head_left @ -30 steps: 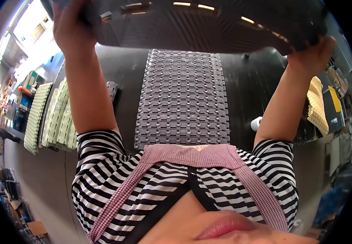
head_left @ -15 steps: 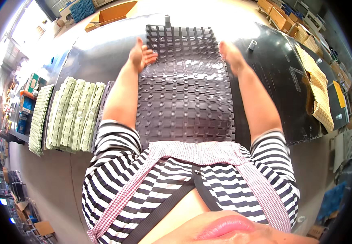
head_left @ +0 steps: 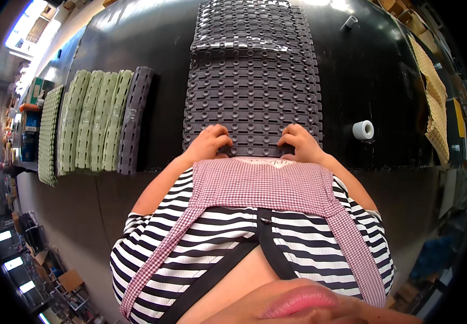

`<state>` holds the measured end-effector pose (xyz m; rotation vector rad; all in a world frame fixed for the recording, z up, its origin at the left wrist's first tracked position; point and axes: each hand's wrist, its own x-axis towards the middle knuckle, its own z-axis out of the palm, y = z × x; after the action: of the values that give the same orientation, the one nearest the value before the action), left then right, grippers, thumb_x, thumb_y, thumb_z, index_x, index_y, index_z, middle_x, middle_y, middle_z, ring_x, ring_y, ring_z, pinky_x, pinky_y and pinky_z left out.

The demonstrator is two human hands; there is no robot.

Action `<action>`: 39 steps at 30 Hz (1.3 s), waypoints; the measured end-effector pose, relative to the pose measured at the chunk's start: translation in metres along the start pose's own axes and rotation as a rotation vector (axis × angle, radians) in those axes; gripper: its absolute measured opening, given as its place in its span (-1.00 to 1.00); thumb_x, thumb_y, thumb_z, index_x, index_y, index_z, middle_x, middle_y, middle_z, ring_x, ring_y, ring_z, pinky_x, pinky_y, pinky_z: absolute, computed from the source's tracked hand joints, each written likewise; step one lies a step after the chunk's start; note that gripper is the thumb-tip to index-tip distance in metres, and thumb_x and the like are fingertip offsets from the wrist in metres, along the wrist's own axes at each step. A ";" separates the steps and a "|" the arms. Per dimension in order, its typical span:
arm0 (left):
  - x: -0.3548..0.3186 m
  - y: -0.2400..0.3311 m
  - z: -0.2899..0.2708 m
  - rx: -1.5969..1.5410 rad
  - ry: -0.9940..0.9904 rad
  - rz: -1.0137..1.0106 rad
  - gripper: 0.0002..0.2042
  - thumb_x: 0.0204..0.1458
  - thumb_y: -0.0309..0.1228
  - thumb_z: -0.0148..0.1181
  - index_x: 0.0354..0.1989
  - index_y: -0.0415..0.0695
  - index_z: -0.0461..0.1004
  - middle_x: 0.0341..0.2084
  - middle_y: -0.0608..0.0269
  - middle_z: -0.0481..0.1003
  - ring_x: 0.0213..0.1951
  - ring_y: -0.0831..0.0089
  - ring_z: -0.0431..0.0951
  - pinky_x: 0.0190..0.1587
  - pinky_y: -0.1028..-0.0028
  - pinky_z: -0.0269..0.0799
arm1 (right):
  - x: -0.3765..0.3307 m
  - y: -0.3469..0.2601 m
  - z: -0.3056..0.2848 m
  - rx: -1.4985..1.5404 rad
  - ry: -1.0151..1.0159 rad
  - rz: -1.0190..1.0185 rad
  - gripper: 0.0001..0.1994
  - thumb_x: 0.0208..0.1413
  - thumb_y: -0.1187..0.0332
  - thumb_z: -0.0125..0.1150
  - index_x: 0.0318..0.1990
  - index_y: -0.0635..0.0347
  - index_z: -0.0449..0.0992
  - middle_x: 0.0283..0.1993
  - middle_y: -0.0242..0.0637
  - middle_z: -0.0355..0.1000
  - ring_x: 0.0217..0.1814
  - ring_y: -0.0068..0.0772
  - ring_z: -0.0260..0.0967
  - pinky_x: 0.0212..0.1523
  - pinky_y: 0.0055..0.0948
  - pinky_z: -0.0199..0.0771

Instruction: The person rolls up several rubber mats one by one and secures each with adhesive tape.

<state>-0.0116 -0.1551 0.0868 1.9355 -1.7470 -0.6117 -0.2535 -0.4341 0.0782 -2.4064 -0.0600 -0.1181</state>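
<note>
A dark grey studded mat (head_left: 252, 89) with rows of slots and round knobs lies on the black table, right in front of my body. Toward its far part the surface turns shiny, and a crosswise line marks off that glossy stretch. My left hand (head_left: 210, 143) has its fingers curled over the near edge, on the left. At the same edge, further right, my right hand (head_left: 301, 143) grips in the same way, fingers bent and thumb low. A gap of mat shows between the two hands.
Several pale green folded mats (head_left: 96, 121) and one dark grey folded mat (head_left: 135, 121) stand in a row on the left. A white roll (head_left: 363, 129) and a small white tube (head_left: 350, 22) are on the black table (head_left: 363, 75). A cream textured sheet (head_left: 429, 89) lies far right.
Both hands have come back from the far sides of the mat to its near edge and closed on it. My view has shifted nearer; the white roll now shows at right.
</note>
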 end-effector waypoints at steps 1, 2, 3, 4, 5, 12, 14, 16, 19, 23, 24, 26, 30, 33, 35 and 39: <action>0.000 0.000 -0.003 -0.032 -0.044 -0.020 -0.68 -0.09 -0.41 0.47 -0.11 -0.10 0.61 0.04 0.12 0.43 0.15 0.08 0.40 0.21 0.22 0.38 | 0.003 -0.005 0.000 -0.013 -0.014 0.017 -0.58 -0.31 0.40 0.62 -0.19 0.11 0.61 -0.06 -0.26 0.43 0.06 -0.08 0.38 0.10 -0.19 0.45; 0.000 0.006 -0.008 -0.021 -0.028 -0.046 -0.73 -0.04 -0.42 0.46 -0.13 -0.10 0.63 0.01 0.13 0.47 0.12 0.09 0.45 0.19 0.22 0.42 | 0.007 -0.011 -0.002 -0.024 -0.022 0.043 -0.58 -0.31 0.39 0.62 -0.20 0.12 0.60 -0.07 -0.23 0.42 0.05 -0.05 0.38 0.09 -0.19 0.45; -0.001 0.004 -0.007 -0.058 -0.031 -0.064 -0.75 -0.01 -0.41 0.44 -0.14 -0.10 0.64 -0.01 0.14 0.48 0.11 0.10 0.47 0.18 0.23 0.44 | 0.013 -0.011 -0.003 -0.017 -0.036 0.048 -0.58 -0.31 0.38 0.62 -0.21 0.12 0.59 -0.07 -0.21 0.42 0.05 -0.04 0.38 0.08 -0.18 0.45; -0.001 0.002 -0.001 -0.094 -0.027 -0.086 -0.78 0.01 -0.41 0.42 -0.15 -0.09 0.64 -0.02 0.15 0.50 0.09 0.11 0.49 0.16 0.23 0.45 | 0.011 -0.010 -0.005 -0.009 -0.053 0.046 -0.59 -0.31 0.38 0.62 -0.21 0.13 0.59 -0.07 -0.19 0.42 0.05 -0.02 0.38 0.08 -0.18 0.45; -0.004 -0.003 -0.003 -0.108 -0.009 -0.121 -0.81 0.04 -0.40 0.40 -0.16 -0.09 0.65 -0.03 0.17 0.51 0.08 0.12 0.51 0.15 0.23 0.47 | 0.019 -0.009 -0.005 0.001 -0.066 0.014 -0.59 -0.31 0.38 0.62 -0.22 0.13 0.58 -0.07 -0.18 0.42 0.05 -0.01 0.38 0.07 -0.17 0.44; 0.037 0.022 -0.005 0.150 0.071 -0.344 -0.83 0.13 -0.33 0.14 -0.24 -0.11 0.61 -0.30 0.03 0.66 -0.15 0.00 0.67 -0.11 0.10 0.56 | 0.012 -0.006 -0.009 -0.036 -0.066 0.121 -0.72 -0.16 0.51 0.50 -0.25 0.28 0.59 -0.18 -0.12 0.40 -0.10 0.00 0.44 -0.10 -0.21 0.46; 0.034 0.020 0.007 0.394 0.195 -0.304 -0.86 0.13 -0.29 0.17 -0.27 -0.02 0.62 -0.32 0.20 0.62 -0.14 0.14 0.61 -0.08 0.19 0.47 | 0.024 -0.011 -0.015 -0.085 -0.077 0.221 -0.77 -0.07 0.53 0.43 -0.20 0.27 0.60 -0.22 -0.18 0.44 -0.19 -0.03 0.47 -0.16 -0.21 0.47; 0.035 0.014 0.011 0.524 0.402 -0.172 -0.89 0.13 -0.29 0.20 -0.29 0.03 0.61 -0.33 0.30 0.57 -0.15 0.23 0.55 -0.06 0.25 0.40 | 0.032 -0.015 -0.020 -0.154 0.008 0.253 -0.75 -0.04 0.51 0.41 -0.15 0.23 0.60 -0.21 -0.20 0.46 -0.19 -0.04 0.47 -0.15 -0.20 0.47; 0.027 -0.008 0.026 0.455 0.609 -0.019 -0.92 0.12 -0.27 0.25 -0.31 0.05 0.58 -0.33 0.36 0.52 -0.17 0.27 0.51 -0.07 0.29 0.35 | 0.042 -0.039 -0.018 -0.297 0.117 0.182 -0.70 -0.03 0.49 0.40 -0.08 0.18 0.61 -0.18 -0.21 0.48 -0.12 -0.05 0.46 -0.08 -0.17 0.45; 0.013 -0.033 0.034 0.306 0.533 0.112 -0.83 0.08 -0.19 0.33 -0.28 0.02 0.57 -0.25 0.32 0.52 -0.16 0.23 0.53 -0.05 0.27 0.42 | 0.030 -0.013 -0.001 -0.522 0.132 -0.103 -0.63 -0.09 0.47 0.43 -0.04 0.16 0.64 -0.13 -0.24 0.50 0.02 -0.07 0.42 0.05 -0.13 0.40; 0.009 -0.032 0.029 0.313 0.527 0.174 -0.82 0.09 -0.18 0.33 -0.26 0.01 0.58 -0.24 0.31 0.53 -0.15 0.22 0.54 -0.04 0.27 0.43 | 0.023 -0.005 0.004 -0.525 0.159 -0.128 -0.63 -0.10 0.46 0.43 -0.04 0.17 0.64 -0.12 -0.22 0.50 0.02 -0.06 0.42 0.05 -0.13 0.41; 0.001 -0.030 0.025 0.298 0.467 0.224 -0.76 0.06 -0.20 0.35 -0.16 0.00 0.61 -0.15 0.27 0.54 -0.04 0.20 0.54 0.08 0.24 0.42 | 0.011 0.005 0.011 -0.522 0.150 -0.148 -0.57 -0.16 0.41 0.49 -0.02 0.17 0.66 -0.06 -0.16 0.48 0.05 -0.01 0.40 0.08 -0.12 0.41; -0.005 -0.019 0.023 0.413 0.472 0.184 -0.71 0.04 -0.34 0.32 -0.03 -0.02 0.60 -0.05 0.15 0.53 0.07 0.18 0.51 0.18 0.17 0.36 | -0.007 0.004 0.011 -0.512 0.126 -0.148 -0.38 -0.33 0.39 0.56 0.07 0.12 0.65 0.00 -0.19 0.43 0.06 -0.01 0.39 0.07 -0.12 0.42; -0.008 -0.028 0.027 0.343 0.529 0.129 -0.69 0.05 -0.36 0.26 0.00 0.00 0.61 -0.15 0.13 0.57 -0.10 0.13 0.58 -0.04 0.15 0.44 | -0.002 0.011 0.020 -0.502 0.195 -0.166 -0.50 -0.16 0.52 0.40 0.07 0.15 0.63 -0.15 -0.19 0.45 -0.10 -0.05 0.43 -0.09 -0.16 0.45; -0.013 -0.017 0.024 0.381 0.482 -0.063 -0.73 -0.01 -0.31 0.25 -0.09 0.17 0.62 -0.37 0.22 0.46 -0.26 0.21 0.53 -0.21 0.18 0.37 | 0.009 -0.015 0.016 -0.427 0.203 -0.088 -0.66 0.06 0.56 0.23 0.03 0.23 0.63 -0.21 -0.17 0.46 -0.18 -0.07 0.42 -0.16 -0.21 0.44; -0.013 -0.016 0.050 0.465 0.707 -0.151 -0.68 0.03 -0.28 0.30 -0.01 0.34 0.57 -0.22 0.33 0.34 -0.03 0.30 0.39 0.06 0.18 0.14 | 0.009 -0.013 0.009 -0.356 0.360 -0.026 -0.63 0.02 0.55 0.34 0.05 0.14 0.62 -0.25 -0.17 0.52 -0.19 -0.06 0.50 -0.19 -0.21 0.52</action>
<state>-0.0302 -0.1429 0.0373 2.2144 -1.3516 0.4501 -0.2444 -0.4184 0.0812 -2.6968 0.1048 -0.6174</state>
